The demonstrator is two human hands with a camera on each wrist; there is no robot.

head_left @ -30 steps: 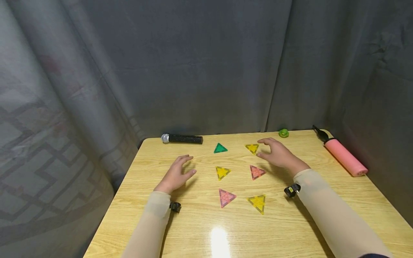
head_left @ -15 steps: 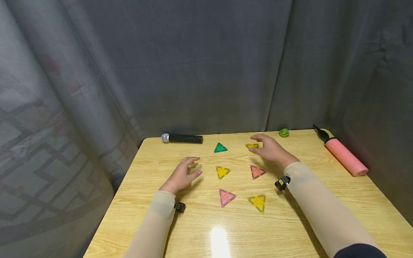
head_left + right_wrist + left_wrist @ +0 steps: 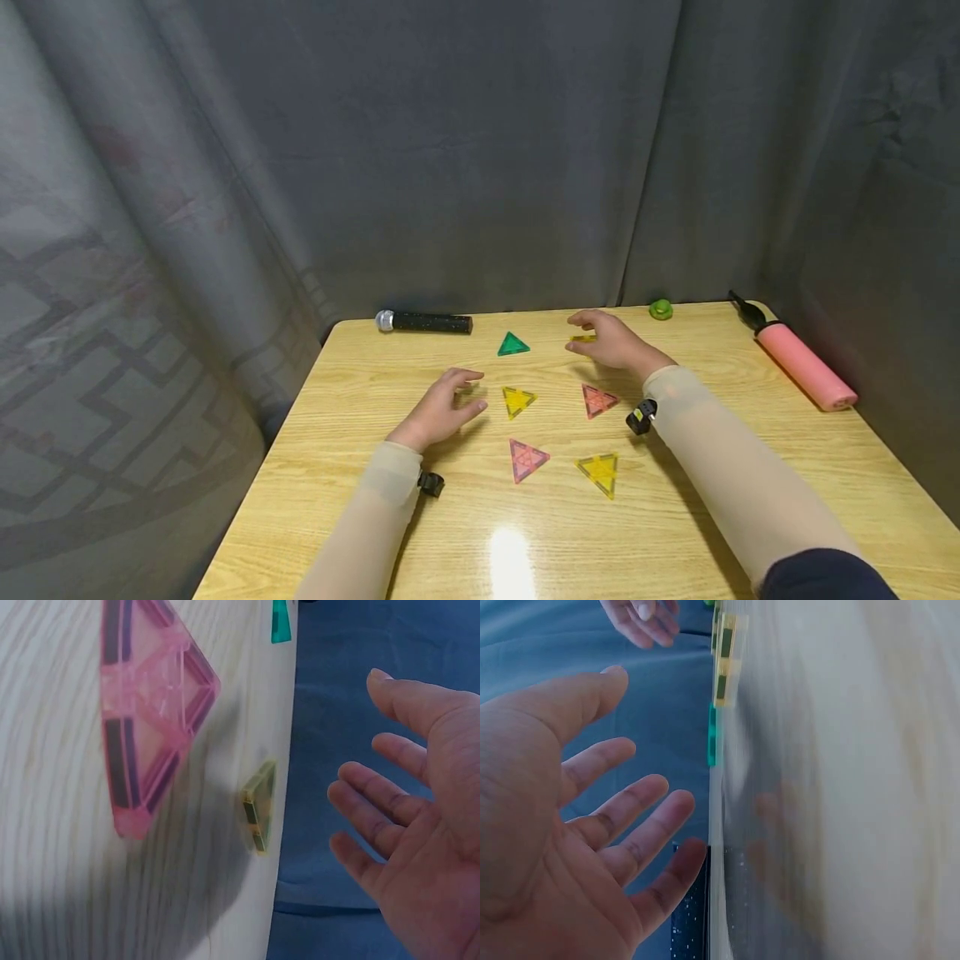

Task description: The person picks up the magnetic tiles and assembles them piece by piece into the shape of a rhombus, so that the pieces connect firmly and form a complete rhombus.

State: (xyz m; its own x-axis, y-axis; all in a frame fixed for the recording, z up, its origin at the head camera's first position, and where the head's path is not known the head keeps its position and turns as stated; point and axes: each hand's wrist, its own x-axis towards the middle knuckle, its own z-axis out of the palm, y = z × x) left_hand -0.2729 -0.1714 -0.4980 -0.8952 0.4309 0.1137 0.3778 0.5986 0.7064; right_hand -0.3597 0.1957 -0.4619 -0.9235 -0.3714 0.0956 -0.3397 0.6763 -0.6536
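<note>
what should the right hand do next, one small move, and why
I'd probably lower the right hand toward the farthest yellow triangle: that triangle lies on the table, and the right wrist view shows the hand open and apart from it.

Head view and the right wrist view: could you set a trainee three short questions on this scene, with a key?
1. Count: how many yellow triangles lie on the table?
2. True or false: in the right wrist view, the right hand's grip touches the yellow triangle.
3. Multiple choice: which lies farthest left in the head view? A) pump B) mic C) green triangle

Key:
1. Three, one partly hidden behind the right hand.
2. False; a gap shows between them.
3. B.
</note>
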